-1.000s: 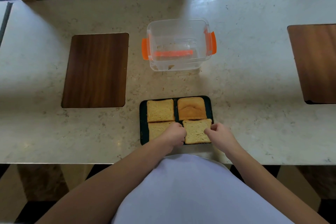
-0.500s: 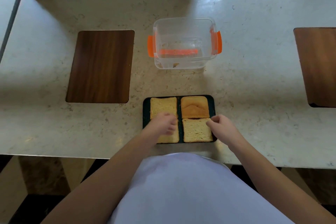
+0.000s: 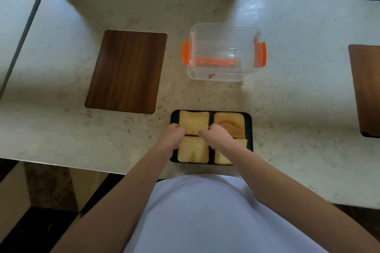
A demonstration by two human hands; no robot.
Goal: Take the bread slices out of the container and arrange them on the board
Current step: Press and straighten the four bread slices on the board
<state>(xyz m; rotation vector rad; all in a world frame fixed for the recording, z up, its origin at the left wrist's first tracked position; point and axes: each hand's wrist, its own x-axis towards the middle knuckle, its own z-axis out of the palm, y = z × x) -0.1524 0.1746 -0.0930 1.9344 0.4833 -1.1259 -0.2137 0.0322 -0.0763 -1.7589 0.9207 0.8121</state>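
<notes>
Several bread slices lie in a two-by-two grid on the dark board point(image 3: 249, 129) at the counter's near edge. My left hand point(image 3: 172, 135) pinches the near-left corner of the far-left slice point(image 3: 194, 121). My right hand point(image 3: 216, 136) grips the same slice at its near-right corner and covers part of the near-right slice point(image 3: 221, 158). The near-left slice point(image 3: 193, 152) and the browner far-right slice point(image 3: 230, 124) lie free. The clear container point(image 3: 225, 53) with orange clips stands behind the board and holds only crumbs.
A wooden inlay panel point(image 3: 126, 71) is set in the stone counter point(image 3: 298, 98) to the left, another one point(image 3: 366, 88) at the right edge. Window frames run along the back. The counter's front edge is close to my body.
Both hands have moved from the near slices up to the far-left slice; the right hand crossed leftward over the board. The near-right slice now lies straight beside the others.
</notes>
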